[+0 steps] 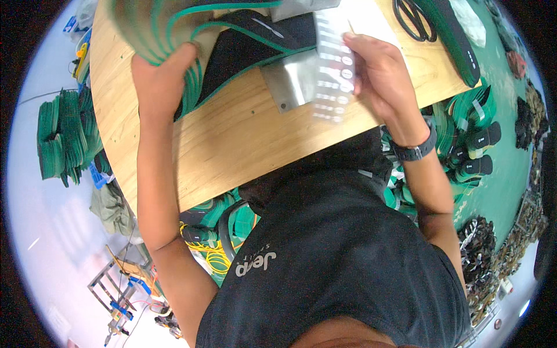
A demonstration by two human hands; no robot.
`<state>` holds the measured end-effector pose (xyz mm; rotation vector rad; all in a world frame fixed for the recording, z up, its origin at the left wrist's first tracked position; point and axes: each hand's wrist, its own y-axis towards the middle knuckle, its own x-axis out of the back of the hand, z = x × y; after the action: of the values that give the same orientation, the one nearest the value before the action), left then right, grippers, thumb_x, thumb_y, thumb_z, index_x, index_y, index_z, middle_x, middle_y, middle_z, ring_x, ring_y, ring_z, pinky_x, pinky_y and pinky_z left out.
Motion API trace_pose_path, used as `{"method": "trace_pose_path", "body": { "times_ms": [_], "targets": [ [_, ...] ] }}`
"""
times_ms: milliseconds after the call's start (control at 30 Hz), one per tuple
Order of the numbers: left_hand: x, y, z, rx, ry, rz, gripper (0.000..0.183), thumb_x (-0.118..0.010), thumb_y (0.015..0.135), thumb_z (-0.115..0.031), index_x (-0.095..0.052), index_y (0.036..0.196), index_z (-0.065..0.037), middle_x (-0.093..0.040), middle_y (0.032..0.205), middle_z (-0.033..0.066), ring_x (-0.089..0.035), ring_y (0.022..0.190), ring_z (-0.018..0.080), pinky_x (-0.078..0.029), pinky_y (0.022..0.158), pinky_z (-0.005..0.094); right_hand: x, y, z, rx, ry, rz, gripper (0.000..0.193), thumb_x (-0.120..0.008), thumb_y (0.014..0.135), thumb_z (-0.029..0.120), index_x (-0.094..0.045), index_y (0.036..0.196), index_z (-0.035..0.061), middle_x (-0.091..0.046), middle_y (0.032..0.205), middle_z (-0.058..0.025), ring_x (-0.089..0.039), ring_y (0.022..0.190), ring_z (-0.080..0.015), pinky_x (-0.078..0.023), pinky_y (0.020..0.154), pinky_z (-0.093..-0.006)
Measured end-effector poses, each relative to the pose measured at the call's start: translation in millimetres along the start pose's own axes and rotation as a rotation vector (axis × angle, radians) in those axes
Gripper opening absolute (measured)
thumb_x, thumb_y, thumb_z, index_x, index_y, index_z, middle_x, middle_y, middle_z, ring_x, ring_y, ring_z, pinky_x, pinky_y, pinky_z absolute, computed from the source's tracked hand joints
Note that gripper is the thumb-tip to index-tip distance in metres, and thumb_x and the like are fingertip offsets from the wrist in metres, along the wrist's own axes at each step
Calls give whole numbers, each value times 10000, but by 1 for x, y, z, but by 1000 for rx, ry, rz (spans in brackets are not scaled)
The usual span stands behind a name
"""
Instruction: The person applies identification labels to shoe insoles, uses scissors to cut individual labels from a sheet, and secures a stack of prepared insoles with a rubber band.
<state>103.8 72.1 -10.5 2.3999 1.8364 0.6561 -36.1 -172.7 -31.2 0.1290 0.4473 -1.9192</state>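
My left hand (165,72) is closed on the edge of a fanned bunch of black-and-green insoles (194,78), thumb on top; the far part of the bunch is blurred. One black insole (243,43) with green edging lies flat beside it, under the machine part at the top. Between thumb and fingers my right hand (383,69) pinches a clear strip with white printed marks (335,75), blurred by motion. The strip hangs over the right edge of a shiny metal plate (290,84) on the table.
The wooden table (232,153) has its near edge against my body. A grey metal part (301,7) stands at the top centre. At the right lie a black cable (418,23) and a long insole stack (455,43). Bundled insoles (478,145) fill the floor on the right.
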Motion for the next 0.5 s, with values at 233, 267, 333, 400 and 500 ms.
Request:
{"method": "trace_pose_path", "body": {
  "times_ms": [233,267,333,400,500],
  "targets": [
    [4,0,0,-2,-243,-69,200,-647,705,-43,-626,893,22,-625,808,37,-585,728,140,-460,709,267,-13,1,-1,-109,-249,111,287,-559,894,196,-572,688,-3,-568,566,-54,-520,412,-104,-429,351,-213],
    [4,0,0,-1,-242,-61,201,-650,707,-47,-626,895,22,-625,808,34,-584,725,138,-460,706,266,-13,2,-2,-112,-263,109,287,-560,892,199,-572,687,-1,-569,565,-54,-519,410,-103,-430,354,-212],
    [4,-1,0,6,-238,-56,200,-656,711,-53,-626,895,20,-625,807,30,-582,722,131,-461,699,264,-15,-1,0,-110,-277,86,289,-561,894,202,-572,686,2,-571,565,-52,-521,412,-103,-430,356,-211],
    [4,-2,1,16,-229,-60,194,-663,716,-58,-627,891,18,-625,809,28,-580,722,124,-461,692,261,-17,-3,0,-109,-289,80,293,-562,896,208,-574,688,2,-574,568,-51,-523,414,-102,-430,358,-211],
    [5,-1,0,18,-191,-33,181,-671,720,-60,-630,879,18,-628,817,31,-579,731,114,-462,688,259,-15,-3,-1,-103,-297,92,299,-564,899,219,-579,696,0,-578,570,-49,-525,418,-98,-428,359,-210]
  ]
}}
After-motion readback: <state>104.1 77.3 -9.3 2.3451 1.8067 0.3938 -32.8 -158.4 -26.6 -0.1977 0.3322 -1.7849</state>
